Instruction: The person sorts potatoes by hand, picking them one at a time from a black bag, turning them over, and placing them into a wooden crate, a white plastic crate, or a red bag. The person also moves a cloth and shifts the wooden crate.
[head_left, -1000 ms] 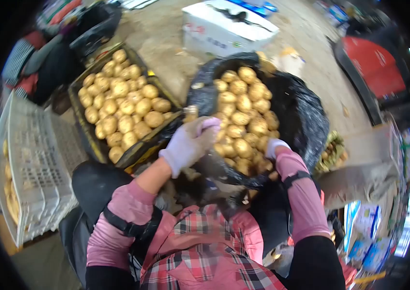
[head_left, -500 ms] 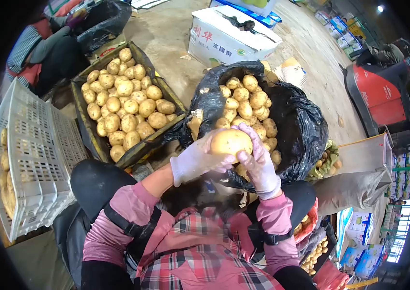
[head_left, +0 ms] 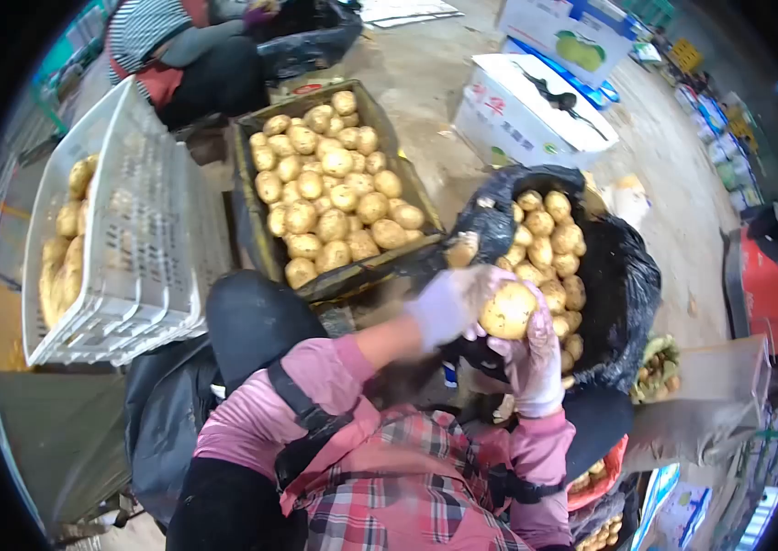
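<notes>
A large pale potato is held in my gloved right hand, whose fingers wrap its right side and underside. Just left of it, my gloved left hand is blurred by motion, and its fingers cannot be made out clearly. Behind the hands stands a container lined with a black plastic bag, with potatoes along its left part. Further left, a dark-lined crate is full of potatoes.
On the left a white plastic crate holds more potatoes. A white box stands on the floor beyond. At the upper left a person sits by a black bag. A red machine is at the right.
The whole view has turned, so the crates and bag appear further right. My left hand has come off the potato's left side, while my right hand keeps hold of it.
</notes>
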`<state>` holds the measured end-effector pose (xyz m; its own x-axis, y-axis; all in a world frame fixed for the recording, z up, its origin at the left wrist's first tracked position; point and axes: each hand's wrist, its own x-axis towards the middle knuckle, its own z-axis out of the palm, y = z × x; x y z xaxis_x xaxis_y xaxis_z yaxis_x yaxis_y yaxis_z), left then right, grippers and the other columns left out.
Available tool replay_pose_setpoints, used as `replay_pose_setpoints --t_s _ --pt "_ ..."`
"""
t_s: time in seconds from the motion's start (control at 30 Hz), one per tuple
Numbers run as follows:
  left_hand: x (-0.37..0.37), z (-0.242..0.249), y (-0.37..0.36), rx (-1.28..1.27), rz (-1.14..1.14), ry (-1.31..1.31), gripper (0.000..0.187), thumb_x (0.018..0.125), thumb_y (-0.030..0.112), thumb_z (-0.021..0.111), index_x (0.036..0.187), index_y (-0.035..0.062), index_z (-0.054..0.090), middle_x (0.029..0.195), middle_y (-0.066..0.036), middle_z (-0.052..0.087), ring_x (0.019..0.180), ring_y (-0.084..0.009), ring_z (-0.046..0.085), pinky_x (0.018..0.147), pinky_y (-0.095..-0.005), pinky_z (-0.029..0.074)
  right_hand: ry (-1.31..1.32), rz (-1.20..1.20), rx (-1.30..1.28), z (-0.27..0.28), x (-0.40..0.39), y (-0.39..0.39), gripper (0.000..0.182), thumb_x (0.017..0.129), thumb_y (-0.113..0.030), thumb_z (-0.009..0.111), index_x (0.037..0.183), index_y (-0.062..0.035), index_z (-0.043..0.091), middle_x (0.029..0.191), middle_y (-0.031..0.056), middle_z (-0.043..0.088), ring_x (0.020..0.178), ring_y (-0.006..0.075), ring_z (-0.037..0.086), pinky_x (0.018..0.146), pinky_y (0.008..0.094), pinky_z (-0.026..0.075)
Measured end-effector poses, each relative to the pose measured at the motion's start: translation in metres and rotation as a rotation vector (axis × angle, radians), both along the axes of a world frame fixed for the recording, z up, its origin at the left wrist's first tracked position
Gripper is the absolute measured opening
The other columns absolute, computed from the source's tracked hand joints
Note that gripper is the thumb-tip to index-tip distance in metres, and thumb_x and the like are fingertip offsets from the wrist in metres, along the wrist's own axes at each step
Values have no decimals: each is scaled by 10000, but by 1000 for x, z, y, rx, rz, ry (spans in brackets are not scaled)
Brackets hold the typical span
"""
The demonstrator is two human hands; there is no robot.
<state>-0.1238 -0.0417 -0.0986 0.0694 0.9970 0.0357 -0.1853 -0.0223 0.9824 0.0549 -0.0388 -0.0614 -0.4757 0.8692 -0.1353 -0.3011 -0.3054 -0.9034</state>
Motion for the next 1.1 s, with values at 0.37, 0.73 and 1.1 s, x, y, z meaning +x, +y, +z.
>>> replay_pose_setpoints --t_s 0.37,0.73,1.1 --pt "-23 28 -9 -189 -137 -189 483 1027 341 533 1397 36 475 897 -50 662 603 -72 609 517 -193 510 307 -30 -91 3 -9 3 713 930 -298 689 1510 -115 318 1412 121 491 1191 282 593 913 406 574" --pt "-24 27 -9 413 0 267 774 729 116 841 1396 38 456 1395 -92 495 1308 -215 472 1156 -382 318 -17 -154 314 23 -13 3 624 915 -143 702 1448 6 413 1468 147 448 1332 238 461 1131 371 356" --pt "-31 44 -22 188 -25 186 879 599 298 939 1325 34 521 1291 -116 573 1211 -220 539 1071 -384 415 -295 -251 295 32 -16 -9 360 1021 -169 560 1294 65 567 1171 123 659 963 157 657 705 233 555"
